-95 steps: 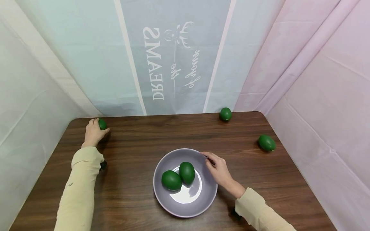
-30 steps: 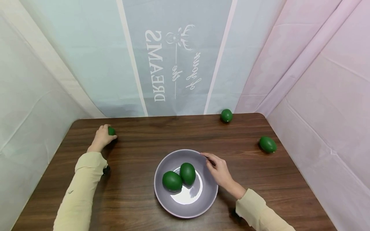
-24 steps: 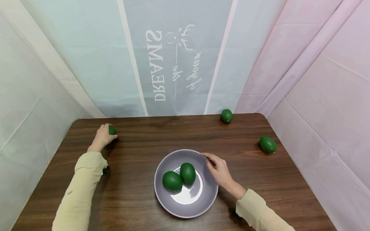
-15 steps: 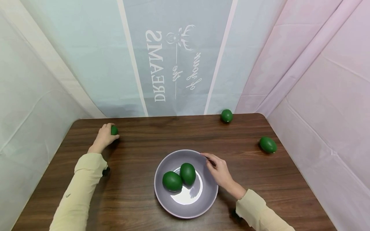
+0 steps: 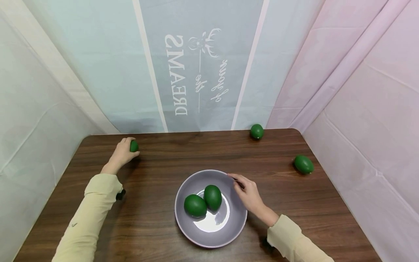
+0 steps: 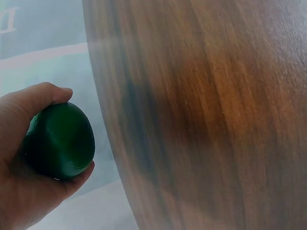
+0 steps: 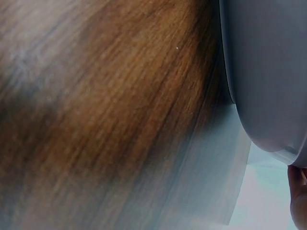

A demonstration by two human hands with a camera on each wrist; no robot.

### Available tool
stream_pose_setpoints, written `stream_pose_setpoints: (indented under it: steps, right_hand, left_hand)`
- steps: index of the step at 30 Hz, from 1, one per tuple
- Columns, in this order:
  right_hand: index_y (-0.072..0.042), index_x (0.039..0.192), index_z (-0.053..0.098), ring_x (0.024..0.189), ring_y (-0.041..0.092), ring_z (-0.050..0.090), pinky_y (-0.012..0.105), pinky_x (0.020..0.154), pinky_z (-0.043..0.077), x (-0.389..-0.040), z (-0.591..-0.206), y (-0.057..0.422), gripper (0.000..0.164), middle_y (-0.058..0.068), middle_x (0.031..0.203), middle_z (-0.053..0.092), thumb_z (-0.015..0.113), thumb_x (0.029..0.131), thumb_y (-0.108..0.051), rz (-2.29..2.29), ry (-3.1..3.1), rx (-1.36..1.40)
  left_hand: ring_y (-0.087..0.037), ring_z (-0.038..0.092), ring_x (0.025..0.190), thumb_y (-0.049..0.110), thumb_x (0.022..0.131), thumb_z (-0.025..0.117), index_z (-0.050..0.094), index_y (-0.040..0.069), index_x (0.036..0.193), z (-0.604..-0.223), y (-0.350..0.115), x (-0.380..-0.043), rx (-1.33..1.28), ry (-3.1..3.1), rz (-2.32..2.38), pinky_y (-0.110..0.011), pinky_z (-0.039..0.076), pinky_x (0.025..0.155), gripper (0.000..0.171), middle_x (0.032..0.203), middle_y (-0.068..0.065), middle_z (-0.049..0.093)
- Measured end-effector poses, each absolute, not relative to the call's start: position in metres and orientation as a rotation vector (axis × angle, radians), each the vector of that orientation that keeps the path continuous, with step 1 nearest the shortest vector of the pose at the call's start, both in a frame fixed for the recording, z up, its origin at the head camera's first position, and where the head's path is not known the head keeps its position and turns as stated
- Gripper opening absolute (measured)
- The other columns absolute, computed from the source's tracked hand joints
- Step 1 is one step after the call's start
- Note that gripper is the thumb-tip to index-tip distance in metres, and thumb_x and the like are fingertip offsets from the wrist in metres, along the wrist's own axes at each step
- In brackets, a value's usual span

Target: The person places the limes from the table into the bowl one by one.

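Observation:
In the head view my left hand (image 5: 123, 152) grips a green lime (image 5: 134, 146) at the back left of the table. The left wrist view shows that lime (image 6: 62, 141) between the thumb and the curled fingers. My right hand (image 5: 248, 193) holds the rim of a grey-purple bowl (image 5: 211, 240) at its upper right side. Inside the bowl, two more limes lie side by side, a left lime (image 5: 195, 205) and a right lime (image 5: 212, 197). From the right wrist, the bowl's outer wall (image 7: 268, 62) fills the right side, with fingertips (image 7: 298, 199) at its rim.
One lime (image 5: 256, 131) lies near the back edge of the brown wooden table (image 5: 183, 153). Another lime (image 5: 303, 164) sits by the right edge. A printed curtain (image 5: 203, 72) hangs behind, and pale cloth (image 5: 366, 120) borders both sides.
My left hand has moved right along the back of the table with the lime in its grip. The right hand, the bowl and the other limes have stayed in place.

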State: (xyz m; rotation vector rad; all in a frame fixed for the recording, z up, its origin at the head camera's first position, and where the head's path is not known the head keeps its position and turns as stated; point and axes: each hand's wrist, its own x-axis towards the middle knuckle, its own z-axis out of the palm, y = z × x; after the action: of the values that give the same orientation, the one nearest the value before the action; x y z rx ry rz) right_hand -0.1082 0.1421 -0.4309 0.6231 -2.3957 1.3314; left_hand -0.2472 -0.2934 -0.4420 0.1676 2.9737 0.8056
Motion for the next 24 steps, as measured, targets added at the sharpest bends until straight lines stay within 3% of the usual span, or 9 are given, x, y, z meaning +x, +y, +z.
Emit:
stream_pose_setpoints:
  steps: [10, 24]
  right_hand:
    - [0.007, 0.102, 0.065, 0.089, 0.033, 0.062, 0.03, 0.075, 0.052, -0.108, -0.429, 0.142, 0.032, 0.02, 0.098, 0.065, 0.052, 0.076, 0.021, 1.321, -2.4, 0.634]
    - [0.007, 0.102, 0.064, 0.089, 0.033, 0.062, 0.033, 0.074, 0.053, -0.108, -0.429, 0.142, 0.031, 0.02, 0.098, 0.065, 0.053, 0.076, 0.021, 1.326, -2.404, 0.631]
  left_hand:
    - [-0.051, 0.036, 0.106, 0.011, 0.085, 0.061, 0.029, -0.011, 0.134, -0.435, -0.284, -0.247, 0.217, 2.972, 0.802, -0.058, 0.041, 0.076, 0.062, 0.124, -0.035, 0.032]
    - [-0.048, 0.034, 0.11, 0.011, 0.085, 0.06, 0.029, -0.009, 0.135, -0.422, -0.27, -0.239, 0.313, 2.947, 0.788, -0.058, 0.041, 0.079, 0.062, 0.128, -0.033, 0.031]
